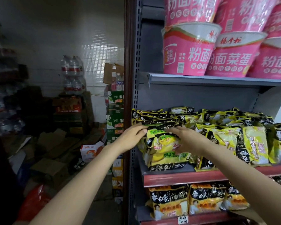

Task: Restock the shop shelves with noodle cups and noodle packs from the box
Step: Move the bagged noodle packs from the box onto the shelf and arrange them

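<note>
Both my hands grip a yellow noodle pack (162,150) at the left end of the middle shelf (182,177), my left hand (133,137) on its top-left corner, my right hand (183,140) across its front

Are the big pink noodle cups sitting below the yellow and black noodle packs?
No, the pink noodle cups sit on the grey shelf above the yellow and black noodle packs.
</note>
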Available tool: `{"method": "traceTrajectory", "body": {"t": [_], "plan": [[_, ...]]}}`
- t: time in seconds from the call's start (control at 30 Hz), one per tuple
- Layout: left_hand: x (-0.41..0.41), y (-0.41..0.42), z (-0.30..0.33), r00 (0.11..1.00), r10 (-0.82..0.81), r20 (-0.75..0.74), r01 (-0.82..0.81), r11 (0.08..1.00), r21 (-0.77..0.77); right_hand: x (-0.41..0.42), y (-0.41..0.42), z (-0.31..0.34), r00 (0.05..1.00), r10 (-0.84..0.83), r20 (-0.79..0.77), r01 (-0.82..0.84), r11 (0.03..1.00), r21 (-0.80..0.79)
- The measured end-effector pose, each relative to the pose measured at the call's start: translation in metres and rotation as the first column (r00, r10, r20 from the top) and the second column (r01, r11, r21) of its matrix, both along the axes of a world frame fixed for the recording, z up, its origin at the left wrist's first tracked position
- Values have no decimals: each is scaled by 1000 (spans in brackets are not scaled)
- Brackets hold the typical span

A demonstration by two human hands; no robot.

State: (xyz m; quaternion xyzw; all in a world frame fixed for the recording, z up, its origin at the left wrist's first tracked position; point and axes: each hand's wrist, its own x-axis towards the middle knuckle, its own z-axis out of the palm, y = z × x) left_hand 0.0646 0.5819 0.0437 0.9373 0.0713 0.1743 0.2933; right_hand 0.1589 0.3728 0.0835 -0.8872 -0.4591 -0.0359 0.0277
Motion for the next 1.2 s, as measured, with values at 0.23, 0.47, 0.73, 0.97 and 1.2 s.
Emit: {"method": "traceTrajectory", "body": {"t": [0.23,0.47,0.73,0.97,1.2], "plan": [[6,-2,-2,992,-8,123,0,998,65,-10,-5,-20,971,49,234,-89,983,164],[9,-6,0,985,73,154,-58,993,-98,-12,-27,-11,999,17,27,-23,971,240],[-1,-13,-2,977,109,184,-44,944,-327,-13,-22,-13,999,13,41,-22,972,236],[-11,-20,-1,970,3,241,-14,999,43,-13,-11,-9,999,32,43,-42,971,237],[-18,-32,-7,977,-46,209,56,997,-44,-12,-2,-17,996,-85,-12,82,903,422]]}}
